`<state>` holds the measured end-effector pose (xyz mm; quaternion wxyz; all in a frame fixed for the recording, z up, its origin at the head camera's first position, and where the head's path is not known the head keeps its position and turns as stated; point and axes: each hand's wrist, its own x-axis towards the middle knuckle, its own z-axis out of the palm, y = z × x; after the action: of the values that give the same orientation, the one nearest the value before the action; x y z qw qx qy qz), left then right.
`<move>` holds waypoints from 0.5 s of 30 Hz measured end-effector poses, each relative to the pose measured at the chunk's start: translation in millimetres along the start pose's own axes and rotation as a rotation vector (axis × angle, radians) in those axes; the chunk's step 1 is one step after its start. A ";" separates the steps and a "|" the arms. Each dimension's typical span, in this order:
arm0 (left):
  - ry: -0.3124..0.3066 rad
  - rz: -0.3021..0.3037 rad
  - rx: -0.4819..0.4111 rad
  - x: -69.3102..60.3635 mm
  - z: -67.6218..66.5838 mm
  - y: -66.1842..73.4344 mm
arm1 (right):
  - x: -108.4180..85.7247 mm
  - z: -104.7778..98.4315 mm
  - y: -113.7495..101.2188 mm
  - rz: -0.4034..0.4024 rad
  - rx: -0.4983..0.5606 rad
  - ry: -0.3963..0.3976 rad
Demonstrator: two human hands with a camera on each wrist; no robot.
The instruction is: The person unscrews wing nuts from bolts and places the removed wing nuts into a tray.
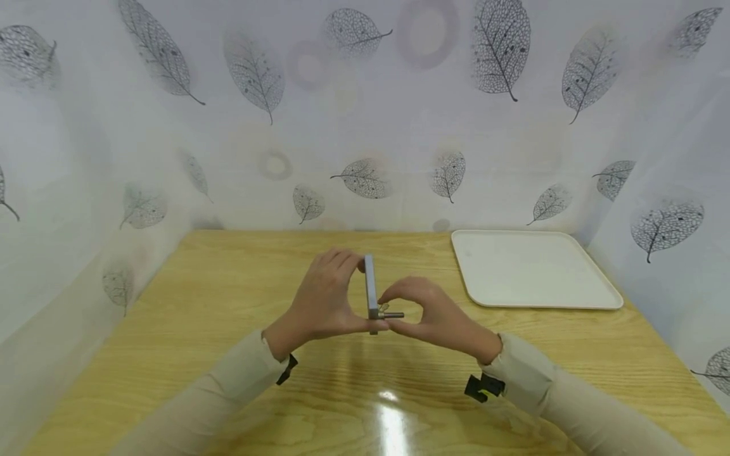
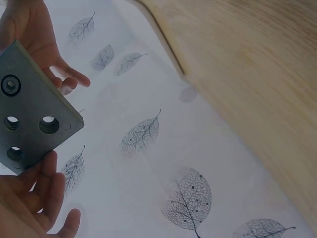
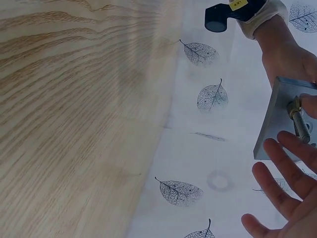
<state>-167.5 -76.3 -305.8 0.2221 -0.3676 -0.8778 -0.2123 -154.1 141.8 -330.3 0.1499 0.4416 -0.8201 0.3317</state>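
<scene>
- Left grip (image 1: 320, 294): holding the flat plate (image 1: 370, 285) by its edges, fingers high, thumb low.
- Right grip (image 1: 439, 313): narrow, thumb and forefinger curled about the nut (image 3: 294, 106) on the bolt (image 1: 395, 315); exact contact partly hidden.
- Place: in mid-air over the middle of the desk (image 1: 251, 272), well apart from the tray (image 1: 530, 266) near the back right corner.
- Likely fault: plate twisting along with the nut if turned, from a hold on the edges alone.
- Possible fault: nut lost over the front edge of the desk, from a slack fingertip pinch.
- Possible fault: bolt pushed back through the plate, from pressure on the free end with apparently no finger behind the head.
- Look, plate: dull grey metal, upright, nearly edge-on from the head; three open holes and a dark-ringed hex socket in the left wrist view.
- Look, bolt: grey, threaded, jutting rightward.
- Look, nut: brass-coloured, close against the plate.
</scene>
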 end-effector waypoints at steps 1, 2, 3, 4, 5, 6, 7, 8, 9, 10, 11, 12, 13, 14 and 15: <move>-0.002 -0.001 -0.002 0.0 -0.2 0.0 | 0.0 0.0 0.2 -0.008 0.001 0.002; -0.003 -0.001 -0.003 0.0 -0.4 -0.2 | 0.0 -0.1 0.3 -0.016 0.001 0.008; -0.003 0.001 -0.006 0.0 -0.4 -0.3 | 0.1 -0.3 0.3 -0.019 0.003 0.013; -0.003 0.002 -0.006 0.1 -0.7 -0.1 | 0.1 -0.5 0.2 -0.023 0.006 0.018; -0.002 0.002 -0.006 0.2 -0.7 -0.1 | 0.2 -0.8 -0.1 -0.028 0.008 0.023; -0.002 0.003 -0.008 0.2 -0.6 -0.1 | 0.2 -1.1 -0.3 -0.030 0.011 0.027; -0.001 0.004 -0.008 0.1 -0.6 0.0 | 0.3 -1.5 -0.6 -0.035 0.014 0.030; -0.002 0.004 -0.007 0.0 -0.5 0.0 | 0.5 -1.8 -1.0 -0.039 0.015 0.033; -0.002 0.005 -0.005 0.0 -0.5 0.1 | 0.4 -2.2 -1.6 -0.044 0.015 0.034; -0.003 0.005 -0.004 -0.1 -0.6 0.3 | 0.2 -2.5 -2.3 -0.052 0.014 0.037; -0.004 0.003 -0.005 -0.3 -0.3 0.1 | -0.1 -2.8 -3.0 -0.059 0.012 0.039; -0.005 0.003 -0.004 -0.5 -0.2 0.1 | -0.5 -2.9 -3.5 -0.068 0.010 0.042; -0.006 0.002 -0.001 -0.5 -0.1 0.1 | -0.7 -3.1 -4.0 -0.078 0.008 0.046; -0.006 0.001 0.002 -0.6 -0.1 -0.1 | -1.1 -3.1 -4.5 -0.087 0.006 0.050; -0.005 0.002 0.004 -0.6 -0.1 -0.1 | -1.4 -3.3 -5.0 -0.094 0.004 0.053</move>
<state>-167.2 -76.8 -306.1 0.2210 -0.3687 -0.8783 -0.2092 -149.3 142.9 -326.6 0.1861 0.4711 -0.7935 0.3374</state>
